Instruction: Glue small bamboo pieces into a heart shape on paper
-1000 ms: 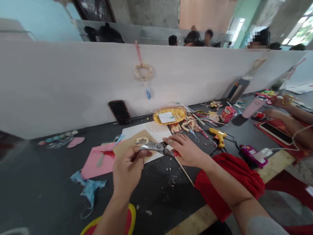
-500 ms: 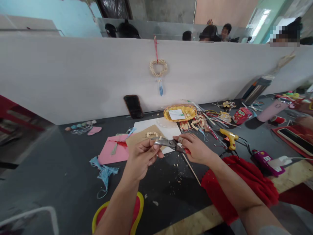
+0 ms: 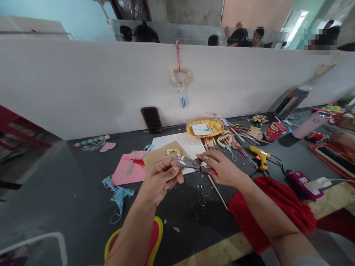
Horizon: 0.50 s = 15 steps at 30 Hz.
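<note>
My right hand (image 3: 222,167) is wrapped around the red handles of a pair of scissors (image 3: 192,163), whose metal blades point left. Between the parted blades shows the pale end of a thin stick (image 3: 181,159). My left hand (image 3: 163,177) pinches this stick close to the blade tips; most of it is hidden by the fingers. Behind the hands, a small curved piece of pale beadlike bits (image 3: 173,152) lies on brown paper (image 3: 158,155). A longer thin stick (image 3: 217,193) rests on the dark table below my right hand, near scattered pale clippings (image 3: 203,205).
Around the work lie pink paper (image 3: 126,177), a blue tassel (image 3: 119,195), a yellow basket (image 3: 190,131), a yellow glue gun (image 3: 260,157), a purple power strip (image 3: 298,181) and red cloth (image 3: 271,207). A phone (image 3: 151,120) leans on the white partition (image 3: 111,85), where a heart ornament (image 3: 172,77) hangs.
The scissor blades have parted slightly and turned around the pale stick's end. Both hands stay in nearly the same place, and the view has shifted a little.
</note>
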Available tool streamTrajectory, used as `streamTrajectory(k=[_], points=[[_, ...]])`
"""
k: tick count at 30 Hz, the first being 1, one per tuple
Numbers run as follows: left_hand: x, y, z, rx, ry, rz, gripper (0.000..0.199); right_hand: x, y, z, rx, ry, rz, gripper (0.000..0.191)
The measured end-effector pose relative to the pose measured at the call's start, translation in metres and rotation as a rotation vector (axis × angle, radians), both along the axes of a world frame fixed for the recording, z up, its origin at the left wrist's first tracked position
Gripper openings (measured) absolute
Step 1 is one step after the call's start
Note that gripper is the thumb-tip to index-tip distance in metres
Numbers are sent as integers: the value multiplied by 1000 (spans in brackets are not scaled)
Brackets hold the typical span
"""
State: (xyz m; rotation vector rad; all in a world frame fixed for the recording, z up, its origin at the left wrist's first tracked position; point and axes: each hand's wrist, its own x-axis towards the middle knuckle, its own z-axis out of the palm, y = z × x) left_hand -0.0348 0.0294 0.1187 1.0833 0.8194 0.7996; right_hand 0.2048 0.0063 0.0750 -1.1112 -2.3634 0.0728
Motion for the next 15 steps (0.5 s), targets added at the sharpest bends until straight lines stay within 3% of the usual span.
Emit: streamTrajectory(k=[7,15], points=[[3,-2,1,73,33,68,37,-1,0,0,21,5,-23,72],[6,-1,-12,411,303,302,21,-4,0,4,11,-69,-104,69]])
